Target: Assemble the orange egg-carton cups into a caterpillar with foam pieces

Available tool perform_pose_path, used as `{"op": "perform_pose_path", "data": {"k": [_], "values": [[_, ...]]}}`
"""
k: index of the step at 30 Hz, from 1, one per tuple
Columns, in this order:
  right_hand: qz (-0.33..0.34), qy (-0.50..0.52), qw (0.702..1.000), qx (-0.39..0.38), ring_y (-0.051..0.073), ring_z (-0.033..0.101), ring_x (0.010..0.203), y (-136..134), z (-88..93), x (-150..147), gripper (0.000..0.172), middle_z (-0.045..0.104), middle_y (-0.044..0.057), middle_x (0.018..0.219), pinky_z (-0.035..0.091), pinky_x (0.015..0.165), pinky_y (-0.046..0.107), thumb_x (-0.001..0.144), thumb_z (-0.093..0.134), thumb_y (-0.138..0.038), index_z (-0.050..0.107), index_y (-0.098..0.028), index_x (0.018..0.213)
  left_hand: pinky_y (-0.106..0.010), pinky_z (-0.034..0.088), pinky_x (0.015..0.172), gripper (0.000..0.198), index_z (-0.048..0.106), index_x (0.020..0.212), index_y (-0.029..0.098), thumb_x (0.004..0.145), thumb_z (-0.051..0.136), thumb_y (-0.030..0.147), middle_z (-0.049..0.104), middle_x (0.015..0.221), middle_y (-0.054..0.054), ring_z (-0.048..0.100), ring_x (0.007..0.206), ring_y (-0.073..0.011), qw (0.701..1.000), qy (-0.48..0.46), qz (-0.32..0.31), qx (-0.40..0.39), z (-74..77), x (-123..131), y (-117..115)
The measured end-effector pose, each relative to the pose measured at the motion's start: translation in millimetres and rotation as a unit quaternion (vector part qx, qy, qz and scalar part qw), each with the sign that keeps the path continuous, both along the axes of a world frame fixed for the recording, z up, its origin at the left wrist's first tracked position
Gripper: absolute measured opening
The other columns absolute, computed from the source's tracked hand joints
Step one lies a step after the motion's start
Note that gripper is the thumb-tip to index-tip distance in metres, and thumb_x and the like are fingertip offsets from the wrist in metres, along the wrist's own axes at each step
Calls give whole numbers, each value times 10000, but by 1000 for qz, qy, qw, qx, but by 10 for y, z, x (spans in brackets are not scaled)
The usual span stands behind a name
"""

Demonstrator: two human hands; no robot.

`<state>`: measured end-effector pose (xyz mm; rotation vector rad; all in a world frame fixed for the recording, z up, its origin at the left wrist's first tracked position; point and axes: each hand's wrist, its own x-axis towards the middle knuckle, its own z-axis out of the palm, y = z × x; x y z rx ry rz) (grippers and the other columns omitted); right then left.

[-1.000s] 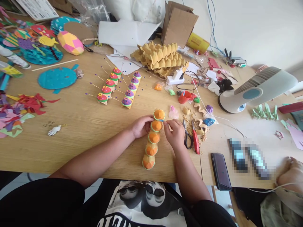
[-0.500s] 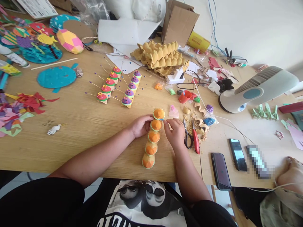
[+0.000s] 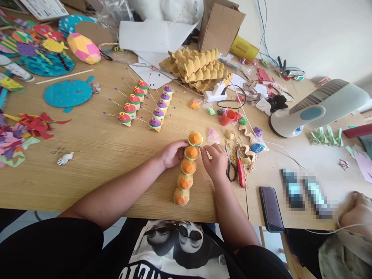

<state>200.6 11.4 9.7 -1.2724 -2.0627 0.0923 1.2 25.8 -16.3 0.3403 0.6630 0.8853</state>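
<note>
A big wooden table [image 3: 99, 153] fills most of the room; count the bumpy strip [image 3: 188, 167] as the middle of the clock. A white wall [image 3: 319, 31] is between one and two o'clock. The table's near edge runs by the person's tummy at six o'clock, near the strip's bottom end. Plain wood stretches out at nine o'clock, so that side has lots of room. A fan [image 3: 310, 113] stands at two o'clock. A cardboard box [image 3: 220, 29] is just past twelve, and egg trays [image 3: 194, 68] are piled at twelve, well apart from the hands. Paper scraps [image 3: 29, 130] lie in a heap between nine and ten.

The bumpy strip is on the table, with five orange bumps in a row. The left hand [image 3: 173, 154] holds its side by the top two bumps, fingers curled in, some tips hidden. The right hand [image 3: 216, 161] pinches a thin bit [image 3: 198, 146], too small to make out, with thumb and finger, by those bumps. A red strip [image 3: 132, 102] and a purple strip [image 3: 161, 108] stand at eleven. A phone [image 3: 271, 209] lies at four. Scissors [image 3: 232, 171] lie at three, just beside the right hand, so room there is tight.
</note>
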Motion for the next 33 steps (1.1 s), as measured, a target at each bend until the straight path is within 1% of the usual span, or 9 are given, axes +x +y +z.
{"op": "perform_pose_path", "data": {"k": [5, 8, 15, 19, 24, 28, 33], "values": [[-3, -1, 1000, -2, 194, 578, 728, 8, -10, 0, 245, 658, 46, 767, 435, 707, 345, 1019, 571, -341, 720, -219, 867, -267, 537, 691, 141, 752, 941, 160, 847, 648, 163, 758, 849, -53, 695, 723, -180, 1000, -16, -7, 13, 13, -3, -1], [1, 10, 1000, -4, 191, 567, 710, 19, -30, 6, 241, 643, 39, 748, 426, 691, 343, 1019, 575, -341, 718, -216, 871, -250, 540, 691, 142, 753, 937, 172, 840, 650, 166, 757, 840, -39, 695, 725, -164, 1000, -21, -14, 17, 5, -12, 0], [13, 33, 999, -27, 185, 556, 699, 32, -35, 22, 229, 614, 30, 729, 425, 682, 341, 1015, 574, -329, 709, -214, 870, -261, 518, 694, 162, 762, 949, 174, 847, 637, 164, 755, 818, -36, 691, 714, -166, 1000, -16, -16, 11, -9, -15, -2], [17, 55, 998, -7, 177, 557, 688, 16, -2, 21, 222, 606, 27, 722, 428, 673, 336, 1006, 580, -315, 700, -213, 850, -265, 518, 700, 155, 763, 929, 186, 841, 638, 159, 752, 803, -24, 686, 712, -167, 1000, -20, -6, 8, -11, -8, 3], [20, 28, 999, 21, 183, 577, 706, 13, 9, 11, 205, 648, 36, 751, 448, 695, 342, 1007, 595, -307, 712, -221, 863, -261, 524, 682, 157, 763, 941, 179, 839, 645, 167, 756, 819, -27, 686, 704, -165, 1000, -18, -9, 13, -10, -10, 7], [22, 7, 1000, 19, 190, 599, 737, 15, -5, 9, 202, 678, 42, 781, 461, 722, 348, 1011, 598, -316, 728, -226, 886, -260, 525, 684, 160, 762, 943, 172, 843, 637, 169, 762, 838, -36, 690, 714, -166, 1000, -17, -10, 14, -4, -11, 8], [6, -16, 1000, 11, 196, 607, 756, 17, -5, 13, 231, 680, 45, 789, 458, 732, 349, 1022, 585, -340, 739, -231, 889, -254, 522, 679, 143, 760, 921, 180, 843, 641, 178, 753, 819, -30, 679, 711, -163, 1000, -16, -10, 14, -5, -16, 11]]}}
